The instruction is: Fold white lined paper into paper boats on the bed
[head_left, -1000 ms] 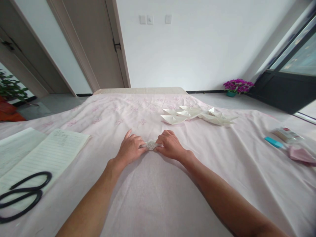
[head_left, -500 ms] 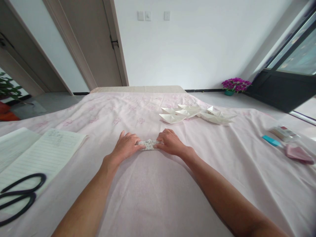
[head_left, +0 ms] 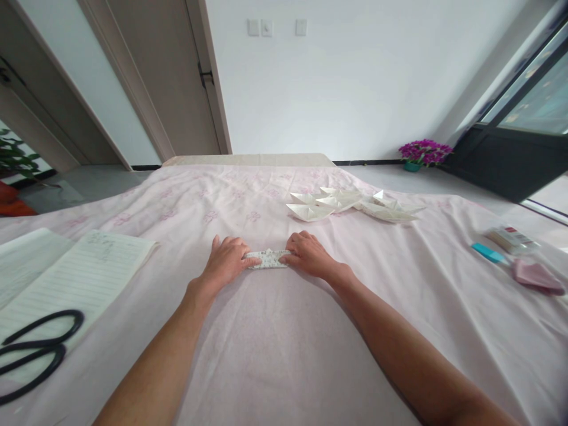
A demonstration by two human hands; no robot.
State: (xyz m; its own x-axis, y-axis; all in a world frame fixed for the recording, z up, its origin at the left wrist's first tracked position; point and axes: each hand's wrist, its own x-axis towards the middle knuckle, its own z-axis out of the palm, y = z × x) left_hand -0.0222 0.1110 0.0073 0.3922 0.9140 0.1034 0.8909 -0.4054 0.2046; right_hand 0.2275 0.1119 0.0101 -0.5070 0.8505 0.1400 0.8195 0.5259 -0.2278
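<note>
Between my two hands is a small folded strip of paper (head_left: 268,259), white with printed or written marks and a slight peak on its far edge. My left hand (head_left: 227,258) grips its left end, thumb lying on the near face. On the right end, my right hand (head_left: 307,254) pinches it the same way, fingers curled behind. The strip lies close to the pink cloth; its two ends are hidden under my fingers. Beyond my hands, several folded paper boats (head_left: 331,202) sit in a cluster.
Black-handled scissors (head_left: 48,343) lie on an open lined notebook (head_left: 100,260) at the left. At the right are a blue object (head_left: 487,252), a clear-wrapped pack (head_left: 511,238) and a folded pink cloth piece (head_left: 536,276). A flowered pink bedspread (head_left: 275,355) covers the surface.
Almost nothing has moved. My thumbs and the paper strip have shifted very slightly, with both hands keeping hold of its ends.
</note>
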